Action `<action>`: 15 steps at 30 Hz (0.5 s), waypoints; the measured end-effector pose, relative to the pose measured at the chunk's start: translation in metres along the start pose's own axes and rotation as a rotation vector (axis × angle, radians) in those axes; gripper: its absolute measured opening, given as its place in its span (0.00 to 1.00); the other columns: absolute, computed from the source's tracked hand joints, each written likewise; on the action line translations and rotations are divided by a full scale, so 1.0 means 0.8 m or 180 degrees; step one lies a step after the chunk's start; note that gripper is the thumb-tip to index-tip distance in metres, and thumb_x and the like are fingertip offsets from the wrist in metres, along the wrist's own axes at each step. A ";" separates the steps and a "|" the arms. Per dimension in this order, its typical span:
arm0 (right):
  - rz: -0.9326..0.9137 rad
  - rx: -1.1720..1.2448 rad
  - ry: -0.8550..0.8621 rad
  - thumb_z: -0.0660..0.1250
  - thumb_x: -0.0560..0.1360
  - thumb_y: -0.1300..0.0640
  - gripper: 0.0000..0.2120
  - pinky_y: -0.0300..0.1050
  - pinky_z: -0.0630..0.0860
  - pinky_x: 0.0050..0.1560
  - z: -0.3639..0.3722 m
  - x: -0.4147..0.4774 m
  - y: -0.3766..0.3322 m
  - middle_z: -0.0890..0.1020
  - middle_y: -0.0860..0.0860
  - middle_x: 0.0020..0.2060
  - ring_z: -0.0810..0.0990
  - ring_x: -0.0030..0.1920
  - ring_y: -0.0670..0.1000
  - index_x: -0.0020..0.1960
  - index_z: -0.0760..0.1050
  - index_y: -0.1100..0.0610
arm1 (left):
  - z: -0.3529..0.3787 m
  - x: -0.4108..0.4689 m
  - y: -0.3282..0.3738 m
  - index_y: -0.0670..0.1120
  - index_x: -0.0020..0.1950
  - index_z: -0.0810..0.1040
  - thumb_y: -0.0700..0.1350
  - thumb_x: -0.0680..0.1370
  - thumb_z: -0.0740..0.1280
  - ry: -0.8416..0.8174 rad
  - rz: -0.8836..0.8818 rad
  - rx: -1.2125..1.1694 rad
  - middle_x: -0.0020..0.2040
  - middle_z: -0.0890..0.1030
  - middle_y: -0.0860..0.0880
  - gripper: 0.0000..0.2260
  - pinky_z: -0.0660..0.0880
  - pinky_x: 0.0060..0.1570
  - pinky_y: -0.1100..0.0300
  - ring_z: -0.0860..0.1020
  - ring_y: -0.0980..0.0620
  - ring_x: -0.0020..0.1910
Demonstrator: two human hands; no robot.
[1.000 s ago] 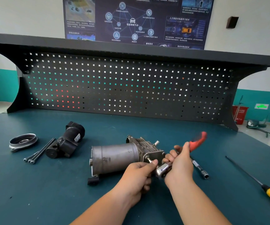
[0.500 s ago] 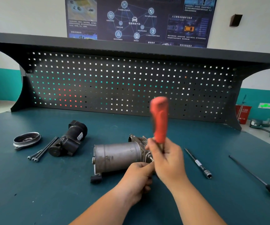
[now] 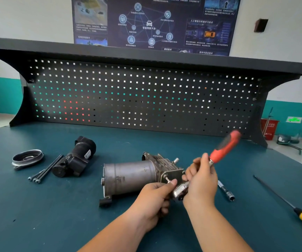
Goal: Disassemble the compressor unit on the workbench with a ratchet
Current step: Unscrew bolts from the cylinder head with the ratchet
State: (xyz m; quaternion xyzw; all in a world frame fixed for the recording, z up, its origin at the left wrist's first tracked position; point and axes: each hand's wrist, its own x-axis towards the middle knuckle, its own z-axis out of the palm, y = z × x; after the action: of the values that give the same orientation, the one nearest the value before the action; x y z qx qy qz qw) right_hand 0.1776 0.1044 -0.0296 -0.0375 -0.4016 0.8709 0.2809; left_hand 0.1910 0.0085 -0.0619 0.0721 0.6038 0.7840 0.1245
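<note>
The compressor unit (image 3: 130,176), a grey metal cylinder with a cast housing at its right end, lies on its side on the teal workbench (image 3: 37,215). My right hand (image 3: 201,180) grips a ratchet (image 3: 224,148) by its shaft; the red handle points up and to the right, blurred. Its chrome head (image 3: 180,190) sits at the housing's near right corner. My left hand (image 3: 153,199) holds the head, its thumb beside a small bolt sticking out of the housing.
At the left lie a black motor part (image 3: 75,157), three long bolts (image 3: 44,170) and a round metal cover (image 3: 27,158). A socket extension (image 3: 226,191) lies right of my hands, a yellow-handled screwdriver (image 3: 291,206) further right. A black pegboard (image 3: 143,99) closes the back.
The red ratchet handle swung from the right to upright, then back down to the right. My left hand stayed at the ratchet head. The compressor has not moved.
</note>
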 end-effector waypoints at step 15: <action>-0.1614 -0.1668 -0.1702 0.64 0.73 0.46 0.12 0.36 0.63 0.27 0.001 -0.011 -0.004 0.70 0.46 0.21 0.65 0.23 0.42 0.35 0.73 0.51 | -0.002 -0.005 0.001 0.48 0.23 0.73 0.47 0.75 0.67 0.0137 -0.0039 0.0334 0.23 0.66 0.55 0.20 0.57 0.20 0.67 0.58 0.58 0.20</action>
State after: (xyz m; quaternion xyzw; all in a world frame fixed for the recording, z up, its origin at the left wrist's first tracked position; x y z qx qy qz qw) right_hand 0.1859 0.1009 -0.0282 0.2184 -0.6635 0.6226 0.3528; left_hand 0.1939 0.0054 -0.0612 0.0579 0.6470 0.7519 0.1124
